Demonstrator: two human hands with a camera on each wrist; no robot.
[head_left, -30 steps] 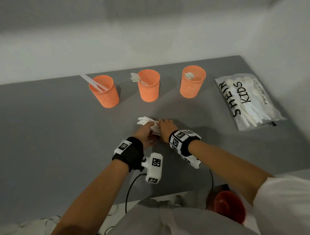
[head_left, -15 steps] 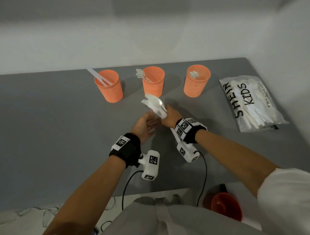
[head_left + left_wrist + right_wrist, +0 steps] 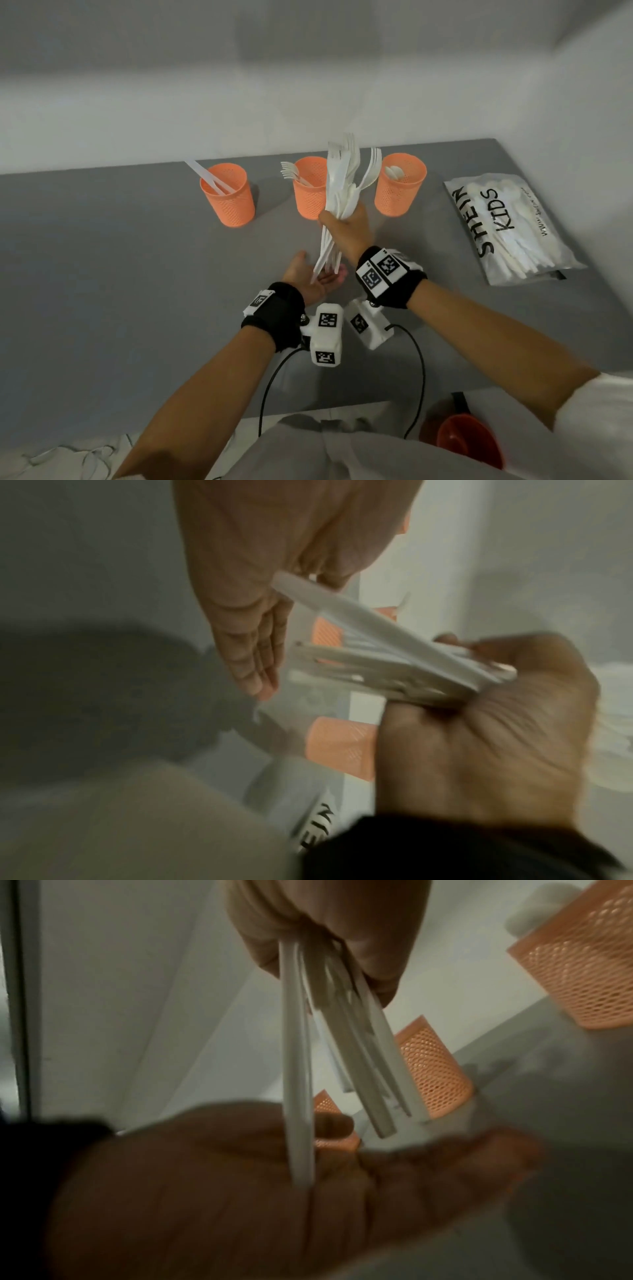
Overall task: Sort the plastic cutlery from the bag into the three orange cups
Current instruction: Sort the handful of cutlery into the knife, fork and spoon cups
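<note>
My right hand [image 3: 337, 222] grips a bunch of white plastic cutlery [image 3: 339, 192] upright above the grey table [image 3: 102, 274], fork heads up, in front of the middle cup. The left hand [image 3: 315, 274] lies open, palm up, under the handle ends. The right wrist view shows the longest handle [image 3: 298, 1096] reaching that palm [image 3: 274, 1191]. At the back stand three orange mesh cups: the left cup [image 3: 233, 205] holds knives, the middle cup [image 3: 308, 202] forks, the right cup [image 3: 397, 195] spoons. The cutlery bag [image 3: 507, 226] lies at the right.
A white wall runs close behind the cups and along the table's right side beyond the bag. Below the table's near edge sit a red bowl [image 3: 469, 442] and black cables [image 3: 418, 377] from the wrist cameras.
The right hand has lifted the bunch of cutlery off the table and turned it upright. The left hand has let go of the bunch and opened beneath the handles.
</note>
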